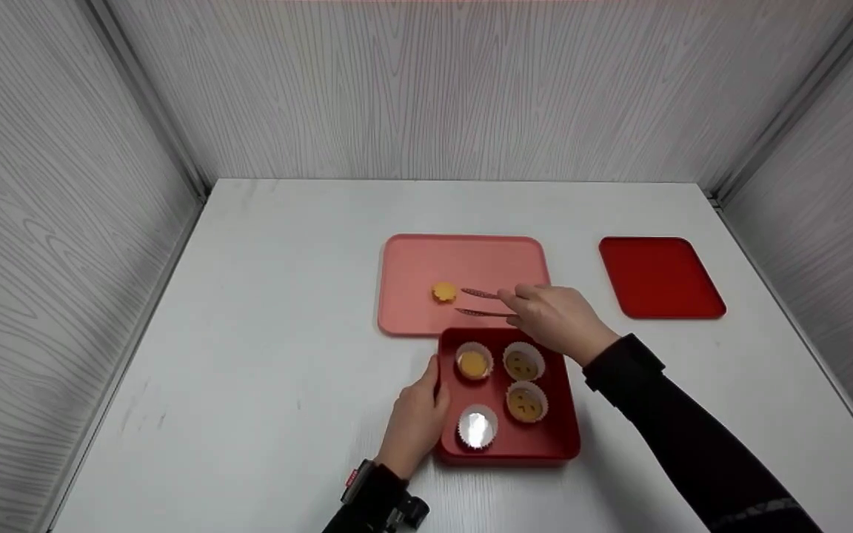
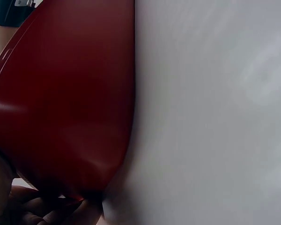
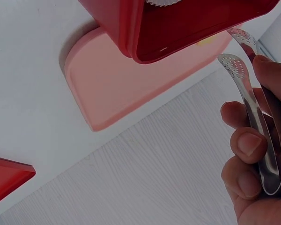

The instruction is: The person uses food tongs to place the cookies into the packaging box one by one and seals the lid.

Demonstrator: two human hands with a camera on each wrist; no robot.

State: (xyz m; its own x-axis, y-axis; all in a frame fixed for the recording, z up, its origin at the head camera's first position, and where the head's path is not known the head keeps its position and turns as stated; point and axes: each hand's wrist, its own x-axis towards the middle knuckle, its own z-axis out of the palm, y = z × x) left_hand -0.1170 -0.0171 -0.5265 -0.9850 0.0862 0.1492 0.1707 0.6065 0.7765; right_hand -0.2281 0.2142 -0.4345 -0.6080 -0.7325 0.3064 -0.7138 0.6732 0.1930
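Observation:
Metal tongs [image 3: 258, 123] with perforated tips are held by my right hand [image 1: 556, 318]. Their two arms stand apart, the tips just right of a small yellow scalloped piece [image 1: 444, 292] on the pink tray [image 1: 412, 259]. My left hand [image 1: 415, 422] grips the left side of a red box [image 1: 556, 438], fingers along its wall. Inside the box stand several white fluted paper cups. One cup holds a yellow round piece [image 1: 473, 364]; two on the right hold brownish pieces with small holes [image 1: 521, 366]. The front-left cup [image 1: 477, 427] shows a bright, shiny bottom.
A flat red tray [image 1: 661, 277] lies at the right on the white table [image 1: 286, 296]. The pink tray sits directly behind the red box. Grey wood-grain panels [image 1: 412, 89] enclose the table at the back and both sides.

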